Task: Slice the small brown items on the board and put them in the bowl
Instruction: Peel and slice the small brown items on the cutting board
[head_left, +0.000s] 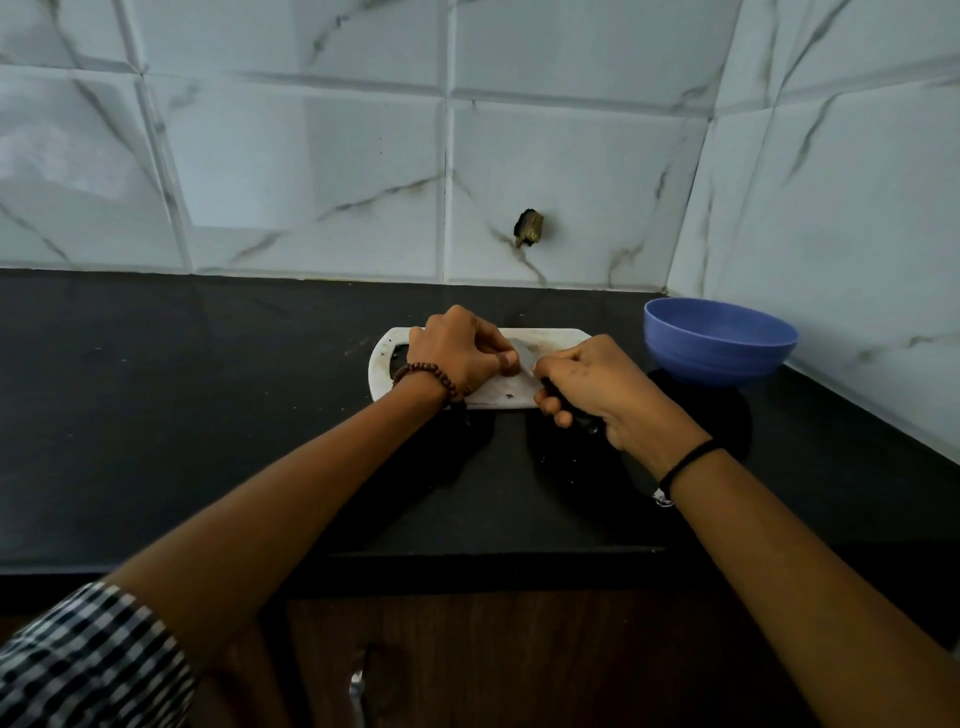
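Nearly touching, left hand (457, 353) curled fingertips-down on white board (550, 335), whatever it pins hidden, right hand (592, 387) gripping knife (522, 356), blade between the hands, blue bowl (719, 343) on counter (208, 415) just right of right hand.

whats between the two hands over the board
Head view: the blade of the knife crosses the gap between the left hand and the right hand, which grips its handle.

We note the right hand (597, 387) gripping a knife (521, 355) over the white board (550, 336). The left hand (454, 353) is curled beside the blade. A blue bowl (717, 358) stands to the right.
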